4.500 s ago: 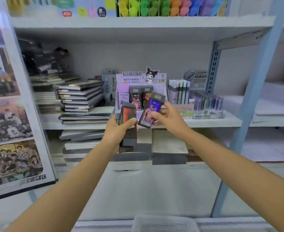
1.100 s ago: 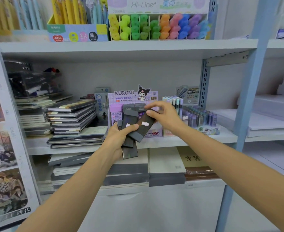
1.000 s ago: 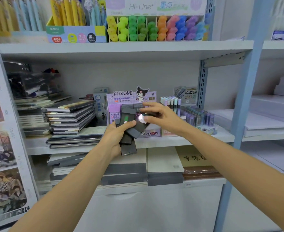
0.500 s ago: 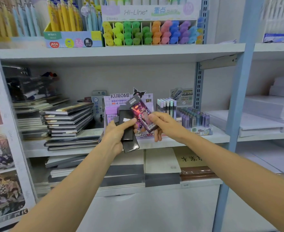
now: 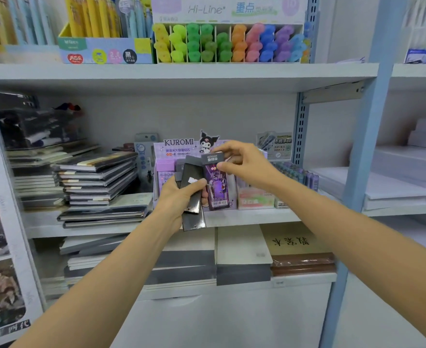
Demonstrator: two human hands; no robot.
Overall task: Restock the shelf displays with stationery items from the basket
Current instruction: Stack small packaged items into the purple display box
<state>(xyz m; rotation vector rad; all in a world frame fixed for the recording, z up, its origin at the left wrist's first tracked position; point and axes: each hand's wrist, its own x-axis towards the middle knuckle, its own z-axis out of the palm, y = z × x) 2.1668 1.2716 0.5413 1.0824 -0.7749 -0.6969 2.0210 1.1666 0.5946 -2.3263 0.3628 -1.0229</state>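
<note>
While the purple pack (image 5: 217, 183) hangs upright from the right grip (image 5: 247, 164), pinched at its dark top end between thumb and fingertips, it sits right in front of the Kuromi display box (image 5: 179, 143) and looks about to go in. Its barcode end points down, below the grip and close to the shelf (image 5: 257, 214); whether it touches the board I cannot tell.

Just to the left of that grip and a little lower, the left grip (image 5: 179, 197) is clenched round a fan of dark packs (image 5: 193, 194), thumb laid across their faces, their lower ends poking out beneath the palm. These lie edge to edge with the purple pack, touching or nearly so.

As for progress, I judge the job partway through. The box beyond both grips already shows lilac packs standing in its left side, so some stock is in place. One pack is at the point of placing, and the several in the left grip are yet to be shelved. The basket is out of view, so what remains there is unknown.

Further out, stacked notebooks (image 5: 99, 182) lie well to the left of the left grip, and a highlighter display (image 5: 229, 43) stands on the shelf above.
</note>
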